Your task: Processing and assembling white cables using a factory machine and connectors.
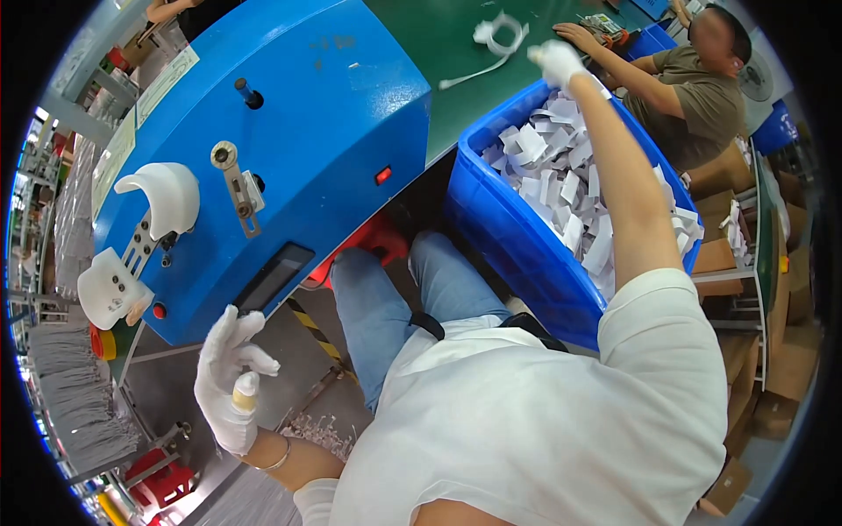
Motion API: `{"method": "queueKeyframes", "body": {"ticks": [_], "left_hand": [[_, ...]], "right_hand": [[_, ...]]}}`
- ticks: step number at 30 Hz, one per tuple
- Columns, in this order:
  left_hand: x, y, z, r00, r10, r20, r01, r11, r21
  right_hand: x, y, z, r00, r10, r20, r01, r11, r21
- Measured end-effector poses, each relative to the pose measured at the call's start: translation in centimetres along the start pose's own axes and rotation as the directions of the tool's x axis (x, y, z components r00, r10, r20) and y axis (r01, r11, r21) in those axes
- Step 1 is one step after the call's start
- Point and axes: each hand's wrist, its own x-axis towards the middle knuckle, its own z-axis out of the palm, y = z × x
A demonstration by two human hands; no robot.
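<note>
My left hand (230,381), in a white glove with a yellowish thumb cover, is raised in front of the blue machine (351,105). Its fingers are bent but apart, with nothing between them. My right hand (560,65), also gloved, reaches over the far end of a blue bin (526,276). Its fingers look curled together; whatever they may hold is hidden. Many folded white pieces (561,188) fill the bin. Left of my right hand, a loose coil of white strip (504,39) lies on the green table (452,110).
White curved guards (171,200) and a slotted metal arm (237,188) stick out from the machine. A co-worker (702,96) sits beyond the bin at the right. Cardboard boxes (724,237) stand on that side. Bundled grey strands (74,390) hang at the far left.
</note>
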Motion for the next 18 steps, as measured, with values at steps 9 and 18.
{"method": "queueKeyframes", "body": {"ticks": [9, 18], "left_hand": [[1.0, 0.2, 0.9, 0.997, -0.074, 0.025, 0.074, 0.997, 0.003], [2.5, -0.9, 4.3, 0.971, -0.099, 0.219, 0.133, 0.98, -0.15]], "right_hand": [[-11.0, -10.4, 8.3, 0.635, 0.594, 0.494, -0.767, 0.558, 0.315], [-14.1, -11.4, 6.2, 0.988, 0.154, 0.008, -0.15, 0.948, 0.281]]}}
